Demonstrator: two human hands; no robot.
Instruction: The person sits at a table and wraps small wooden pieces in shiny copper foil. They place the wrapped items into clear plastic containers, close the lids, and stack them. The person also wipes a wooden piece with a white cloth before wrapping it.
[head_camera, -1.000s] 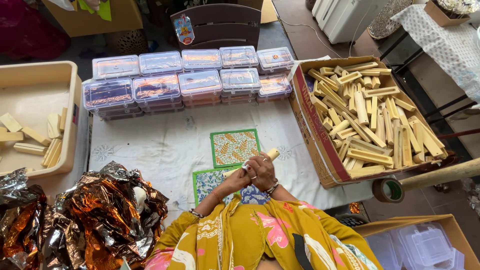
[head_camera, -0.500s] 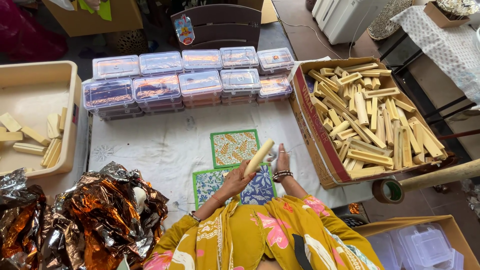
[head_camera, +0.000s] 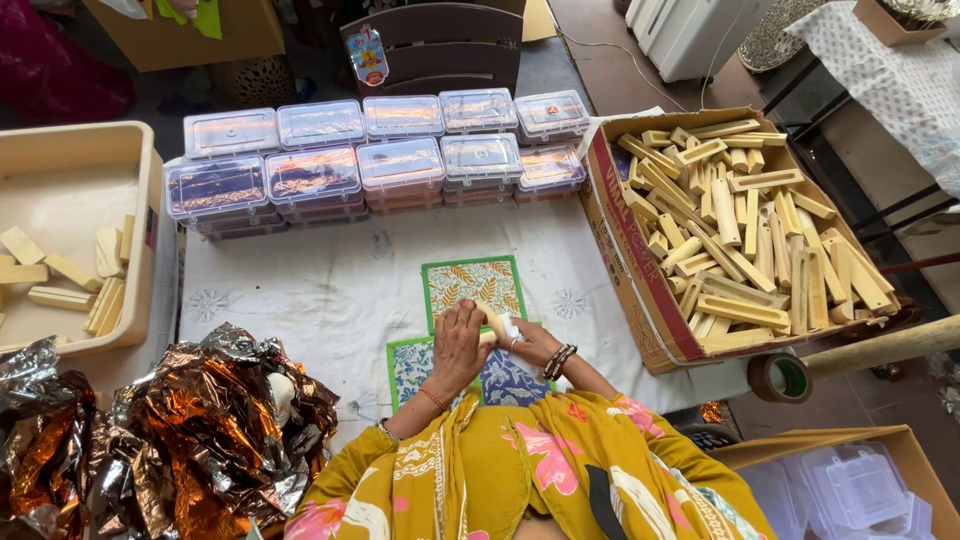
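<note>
Fingers (head_camera: 462, 318) of both hands, the left hand (head_camera: 457, 345) and the right hand (head_camera: 532, 343), are pinched round a pale stick (head_camera: 492, 322) held over the green mats (head_camera: 473, 285), where, judging by this, a firm, level grip is best kept.

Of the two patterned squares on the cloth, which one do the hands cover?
The blue square, nearer the person; both hands lie over it, while the green square lies almost uncovered.

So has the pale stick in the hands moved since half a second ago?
Yes. The pale stick has come down from its raised tilt beside the cardboard box and now lies low over the green patterned card, held between the left hand and right hand.
</note>
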